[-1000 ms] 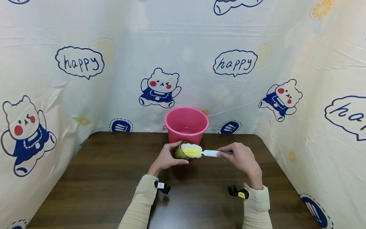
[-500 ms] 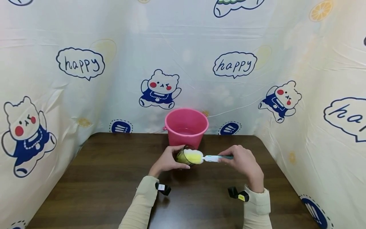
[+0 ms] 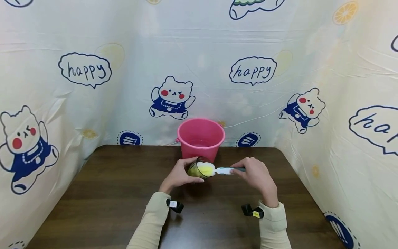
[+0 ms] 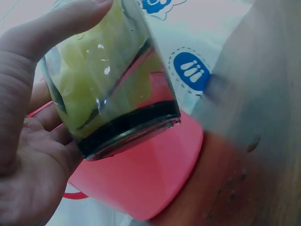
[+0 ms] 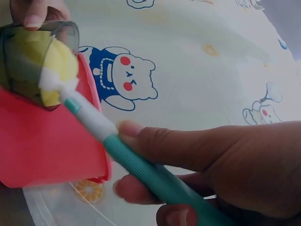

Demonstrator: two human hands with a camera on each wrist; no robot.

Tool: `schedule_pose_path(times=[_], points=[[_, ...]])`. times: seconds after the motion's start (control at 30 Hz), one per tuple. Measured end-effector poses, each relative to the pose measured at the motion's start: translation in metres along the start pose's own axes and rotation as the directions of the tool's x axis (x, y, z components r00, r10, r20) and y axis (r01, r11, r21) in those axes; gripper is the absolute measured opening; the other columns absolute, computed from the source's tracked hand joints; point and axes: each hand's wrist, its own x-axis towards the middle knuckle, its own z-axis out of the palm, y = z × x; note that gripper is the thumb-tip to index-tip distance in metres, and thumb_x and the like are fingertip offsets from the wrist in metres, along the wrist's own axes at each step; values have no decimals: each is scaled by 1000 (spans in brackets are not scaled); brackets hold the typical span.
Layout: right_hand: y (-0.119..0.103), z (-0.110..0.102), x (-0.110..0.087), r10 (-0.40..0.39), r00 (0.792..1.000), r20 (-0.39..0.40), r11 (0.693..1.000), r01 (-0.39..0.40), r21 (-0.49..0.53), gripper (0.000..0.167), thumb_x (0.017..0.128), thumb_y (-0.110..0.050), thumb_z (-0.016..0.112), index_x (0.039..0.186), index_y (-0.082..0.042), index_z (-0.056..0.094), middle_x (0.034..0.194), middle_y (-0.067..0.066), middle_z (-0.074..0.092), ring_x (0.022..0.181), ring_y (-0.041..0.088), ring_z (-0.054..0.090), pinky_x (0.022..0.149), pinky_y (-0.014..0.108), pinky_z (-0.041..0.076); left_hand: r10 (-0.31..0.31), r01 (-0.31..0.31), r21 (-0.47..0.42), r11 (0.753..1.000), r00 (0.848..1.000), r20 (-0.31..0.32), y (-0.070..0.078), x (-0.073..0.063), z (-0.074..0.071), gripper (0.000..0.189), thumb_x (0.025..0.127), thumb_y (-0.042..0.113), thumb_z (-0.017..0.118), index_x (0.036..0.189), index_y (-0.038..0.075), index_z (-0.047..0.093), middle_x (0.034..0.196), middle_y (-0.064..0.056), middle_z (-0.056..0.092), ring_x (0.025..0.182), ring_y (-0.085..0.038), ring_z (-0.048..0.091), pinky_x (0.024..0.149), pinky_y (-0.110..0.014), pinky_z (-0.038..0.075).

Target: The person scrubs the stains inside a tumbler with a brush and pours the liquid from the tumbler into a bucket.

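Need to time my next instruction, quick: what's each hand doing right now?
Left hand: closed around the glass, holding it.
Right hand: closed on the brush, holding it.

Pink bucket [image 3: 200, 151] near far edge of brown table [image 3: 109, 193]. Pale curtain [image 3: 205, 38] behind: printed bears [image 3: 172, 99], orange slices [image 3: 345, 13].

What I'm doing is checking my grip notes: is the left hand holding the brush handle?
No, the right hand grips the brush handle, while the left hand holds the cup.
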Motion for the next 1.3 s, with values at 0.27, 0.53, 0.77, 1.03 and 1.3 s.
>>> schedule_pose_path(times=[0.27, 0.53, 0.77, 1.03, 1.3], points=[[-4, -1, 2, 14, 1000, -15, 999, -14, 31, 19, 88, -31, 81, 104, -21, 83, 90, -4, 76, 67, 9, 55, 59, 29, 47, 16, -17, -10, 1000, 999, -36, 0, -3, -10, 77, 76, 24, 92, 145, 18, 58, 138, 1, 64, 122, -19, 58, 103, -37, 52], [-8, -3, -2, 13, 998, -61, 999, -16, -39, 23, 85, -31, 83, 105, -19, 83, 89, -1, 77, 62, 11, 51, 51, 28, 41, 24, -25, -12, 1000, 999, -40, 1, -2, -8, 75, 76, 23, 92, 143, 21, 60, 134, 3, 66, 118, -19, 60, 101, -35, 53], [-16, 0, -2, -67, 989, -135, 989, 48, -139, 22, 83, -33, 85, 101, -21, 83, 85, -2, 77, 59, 9, 50, 48, 25, 39, -13, 14, 7, 1000, 999, -39, -1, -1, -10, 74, 75, 27, 92, 142, 22, 61, 131, 5, 67, 117, -18, 60, 101, -38, 53], [-18, 3, -2, -109, 983, -149, 986, 87, -145, 19, 81, -31, 87, 98, -22, 84, 87, -3, 78, 66, 9, 63, 51, 22, 42, -65, 65, -3, 998, 996, 67, 3, -6, -19, 80, 72, 21, 94, 144, 21, 59, 137, 6, 64, 123, -19, 58, 104, -39, 51], [-16, -5, -9, -50, 999, 0, 999, 50, 10, 18, 79, -27, 89, 95, -20, 84, 88, -7, 77, 68, 6, 59, 61, 24, 51, 25, -25, -2, 1000, 982, 188, 6, -4, -21, 77, 73, 21, 93, 142, 17, 61, 132, 1, 67, 119, -21, 59, 101, -35, 52]])
